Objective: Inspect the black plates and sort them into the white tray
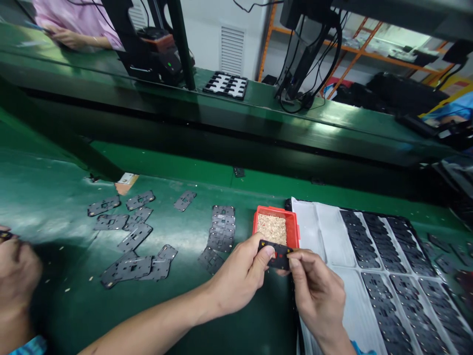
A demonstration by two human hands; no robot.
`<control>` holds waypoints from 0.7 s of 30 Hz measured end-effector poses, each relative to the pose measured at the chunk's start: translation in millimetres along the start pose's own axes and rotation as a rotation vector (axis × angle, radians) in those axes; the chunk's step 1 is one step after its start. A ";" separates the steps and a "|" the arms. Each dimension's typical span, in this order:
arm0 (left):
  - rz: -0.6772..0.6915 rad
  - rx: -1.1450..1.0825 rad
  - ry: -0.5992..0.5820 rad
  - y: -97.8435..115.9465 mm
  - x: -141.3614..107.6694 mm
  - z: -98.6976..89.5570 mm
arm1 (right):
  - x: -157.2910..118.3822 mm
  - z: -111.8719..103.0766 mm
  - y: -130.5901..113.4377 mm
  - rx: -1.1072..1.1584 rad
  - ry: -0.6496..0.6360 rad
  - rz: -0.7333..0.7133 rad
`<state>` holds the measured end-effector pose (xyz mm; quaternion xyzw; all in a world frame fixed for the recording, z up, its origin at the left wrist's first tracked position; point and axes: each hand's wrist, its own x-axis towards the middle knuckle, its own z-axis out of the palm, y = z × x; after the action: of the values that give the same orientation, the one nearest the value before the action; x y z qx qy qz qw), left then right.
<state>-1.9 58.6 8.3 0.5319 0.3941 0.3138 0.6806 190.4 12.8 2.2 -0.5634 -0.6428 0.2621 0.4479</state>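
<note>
My left hand (246,268) is closed on a thin black plastic plate (280,256), its thumb lying across the left part. Small yellow and red spots show on that plate. My right hand (320,291) pinches the plate's right end between thumb and fingers; whether a small piece is also between them I cannot make out. Just beyond the plate stands a red bin (297,229) filled with small beige bits (271,227). Left of my hands, several similar plates (221,229) overlap in a column on the green table (81,315).
A white-lined tray (328,236) on the right holds rows of black plates (386,241). More plates (129,266) lie scattered at left. A co-worker's hand (15,271) is at the left edge. Behind runs a raised green shelf (251,106) with a black-and-white tray (226,85).
</note>
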 end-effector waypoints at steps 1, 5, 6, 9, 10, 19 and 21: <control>0.010 0.042 0.033 -1.0 2.6 -3.0 | 2.7 -1.9 2.0 0.042 -0.006 0.064; 0.065 0.166 0.063 -1.2 11.0 -13.4 | 16.9 -3.4 9.8 0.136 0.071 0.233; 0.083 0.188 0.045 -0.3 11.9 -14.7 | 20.2 -1.4 10.1 0.160 0.070 0.253; 0.123 0.227 0.016 1.8 12.4 -16.0 | 26.5 9.2 5.1 0.248 0.005 0.279; 0.132 0.232 0.015 1.6 12.2 -15.9 | 27.0 13.0 2.2 0.268 -0.021 0.277; 0.196 0.147 0.084 -16.9 11.3 -15.7 | 14.2 21.8 -7.9 0.211 -0.080 0.192; 0.204 0.123 0.083 -18.8 10.5 -14.8 | 11.9 20.9 -7.0 0.206 -0.067 0.187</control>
<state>-9.5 70.1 -14.0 0.5966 0.3842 0.3783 0.5944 169.2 26.2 1.8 -0.5630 -0.5717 0.3860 0.4552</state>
